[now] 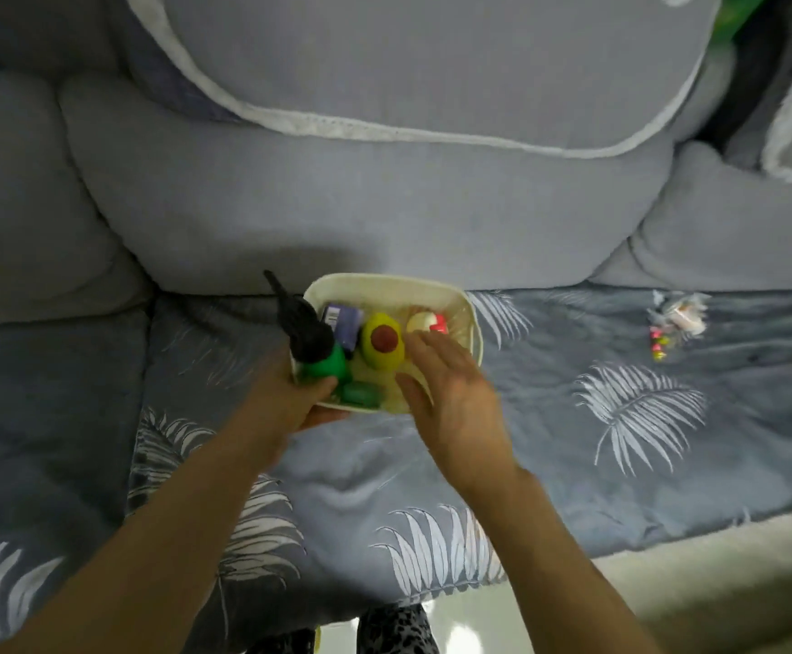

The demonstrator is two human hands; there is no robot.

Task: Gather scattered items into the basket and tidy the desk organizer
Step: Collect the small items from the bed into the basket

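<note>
**One basket, five or six toys, two hands at its near edge**

A single cream plastic basket (391,287) with rounded corners sits on a grey quilted sofa cover (573,441) printed with white fern leaves, close to the seat's back edge, just below the plain grey cushions (337,205).

At the basket's left rim, the left hand (285,398) curls around the near-left corner — thumb over the lip, fingers underneath. Beside the thumb stands a glossy green toy topped with a black ribbed, tapering piece (302,325). Next comes one purple box (343,323), then a small flat green block (361,394) at the near edge, then one yellow rounded toy with a dark red circle (382,342), then a white-and-red rounded piece (427,322) near the far-right corner.

The right hand (455,398) hovers over the basket's near-right part, fingers straight and loosely spread, gripping nothing.

Well apart, toward the seat's right edge, lies a small blurred cluster of pink, yellow and clear-wrapped bits (675,323) — too indistinct to count.
</note>
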